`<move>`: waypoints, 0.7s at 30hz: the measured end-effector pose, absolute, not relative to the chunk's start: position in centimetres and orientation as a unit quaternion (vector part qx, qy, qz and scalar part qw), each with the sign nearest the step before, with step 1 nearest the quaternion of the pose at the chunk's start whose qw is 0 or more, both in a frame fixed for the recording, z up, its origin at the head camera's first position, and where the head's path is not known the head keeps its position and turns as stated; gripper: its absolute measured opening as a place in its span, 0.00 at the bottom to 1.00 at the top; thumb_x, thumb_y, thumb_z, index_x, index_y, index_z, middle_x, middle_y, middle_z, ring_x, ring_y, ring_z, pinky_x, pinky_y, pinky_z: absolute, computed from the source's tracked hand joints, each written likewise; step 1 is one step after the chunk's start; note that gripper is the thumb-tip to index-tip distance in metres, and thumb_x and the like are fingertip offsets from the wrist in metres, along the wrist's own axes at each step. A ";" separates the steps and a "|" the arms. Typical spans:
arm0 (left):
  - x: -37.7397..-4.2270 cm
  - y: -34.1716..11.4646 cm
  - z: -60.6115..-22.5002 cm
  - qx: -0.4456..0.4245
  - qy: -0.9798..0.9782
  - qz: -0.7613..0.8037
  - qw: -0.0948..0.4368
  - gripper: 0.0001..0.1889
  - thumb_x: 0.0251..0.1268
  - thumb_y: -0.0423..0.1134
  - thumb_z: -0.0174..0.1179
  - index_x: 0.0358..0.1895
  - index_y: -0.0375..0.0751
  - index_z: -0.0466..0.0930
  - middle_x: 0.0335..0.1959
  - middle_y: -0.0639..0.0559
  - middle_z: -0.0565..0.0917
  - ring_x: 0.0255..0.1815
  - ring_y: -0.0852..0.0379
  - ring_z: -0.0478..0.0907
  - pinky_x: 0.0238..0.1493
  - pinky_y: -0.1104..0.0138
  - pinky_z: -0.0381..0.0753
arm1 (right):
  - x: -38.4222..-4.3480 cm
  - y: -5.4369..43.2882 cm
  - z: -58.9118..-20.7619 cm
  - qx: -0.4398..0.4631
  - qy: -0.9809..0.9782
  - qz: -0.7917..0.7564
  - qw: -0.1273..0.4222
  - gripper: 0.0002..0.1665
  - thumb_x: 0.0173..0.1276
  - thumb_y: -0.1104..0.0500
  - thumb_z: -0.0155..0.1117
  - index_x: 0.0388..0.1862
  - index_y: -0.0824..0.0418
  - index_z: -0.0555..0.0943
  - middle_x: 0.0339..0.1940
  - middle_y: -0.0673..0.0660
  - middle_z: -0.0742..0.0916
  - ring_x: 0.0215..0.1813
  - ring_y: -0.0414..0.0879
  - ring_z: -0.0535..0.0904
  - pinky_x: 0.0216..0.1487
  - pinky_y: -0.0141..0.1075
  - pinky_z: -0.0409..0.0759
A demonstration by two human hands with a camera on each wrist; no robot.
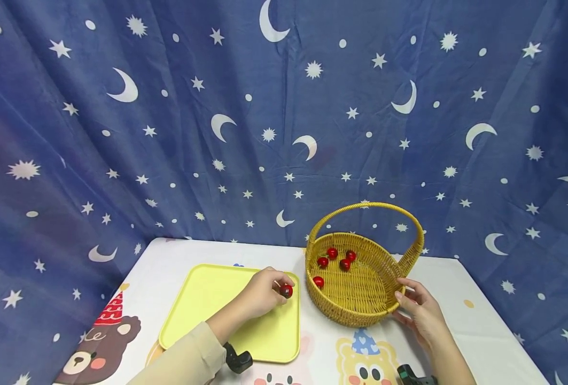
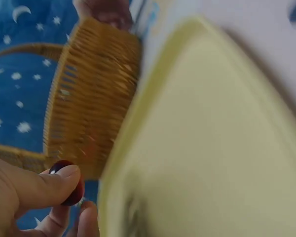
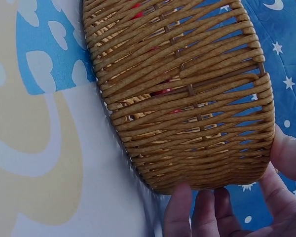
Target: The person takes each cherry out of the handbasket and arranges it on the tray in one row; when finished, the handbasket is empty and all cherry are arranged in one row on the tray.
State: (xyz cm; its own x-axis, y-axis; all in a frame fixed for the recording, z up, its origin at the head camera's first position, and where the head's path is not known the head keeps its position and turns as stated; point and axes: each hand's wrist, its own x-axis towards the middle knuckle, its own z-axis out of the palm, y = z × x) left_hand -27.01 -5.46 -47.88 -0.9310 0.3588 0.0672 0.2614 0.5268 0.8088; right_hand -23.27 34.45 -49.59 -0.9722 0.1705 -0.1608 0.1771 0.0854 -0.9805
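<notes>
My left hand (image 1: 263, 293) is over the right part of a yellow tray (image 1: 207, 299), pinching a shiny dark red cherry (image 1: 286, 291) between thumb and fingers. Close up in the left wrist view, the thumb presses on the cherry (image 2: 69, 182) near the tray's edge. To the right stands a woven wicker basket (image 1: 360, 299) with a tall handle. Several red cherries (image 1: 344, 264) lie in its left part. My right hand (image 1: 420, 310) grips the basket's right rim, thumb at the top edge and fingers against the outer wall, as the right wrist view also shows.
The table carries a white cloth (image 1: 476, 331) printed with cartoon animals. Behind it hangs a blue curtain (image 1: 264, 203) with moons and stars. The basket's handle (image 1: 367, 205) arches high, and a narrow gap separates tray and basket.
</notes>
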 end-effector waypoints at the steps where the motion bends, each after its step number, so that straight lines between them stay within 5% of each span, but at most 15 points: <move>1: -27.2 -5.5 -48.3 0.178 0.875 0.446 0.056 0.19 0.54 0.22 0.76 0.50 0.41 0.92 0.43 0.50 0.83 0.42 0.56 0.82 0.40 0.67 0.80 | -23.3 34.5 -49.6 0.120 0.736 -0.666 0.002 0.24 0.81 0.58 0.65 0.72 0.45 0.76 0.53 0.46 0.79 0.52 0.37 0.83 0.52 0.37 0.89; 14: -28.5 -4.7 -50.9 0.197 0.898 0.387 0.065 0.22 0.48 0.21 0.78 0.47 0.45 0.93 0.40 0.53 0.84 0.41 0.59 0.76 0.45 0.63 0.79 | -23.2 34.3 -49.4 0.128 0.732 -0.669 0.002 0.25 0.81 0.59 0.65 0.73 0.48 0.75 0.57 0.51 0.78 0.53 0.38 0.84 0.53 0.38 0.89; 21: -28.5 -5.2 -49.5 0.185 0.884 0.425 0.058 0.25 0.49 0.22 0.77 0.53 0.42 0.92 0.48 0.42 0.85 0.40 0.55 0.79 0.40 0.64 0.79 | -23.2 34.3 -49.4 0.126 0.733 -0.668 0.004 0.28 0.82 0.59 0.64 0.76 0.52 0.72 0.59 0.52 0.76 0.55 0.40 0.82 0.54 0.39 0.89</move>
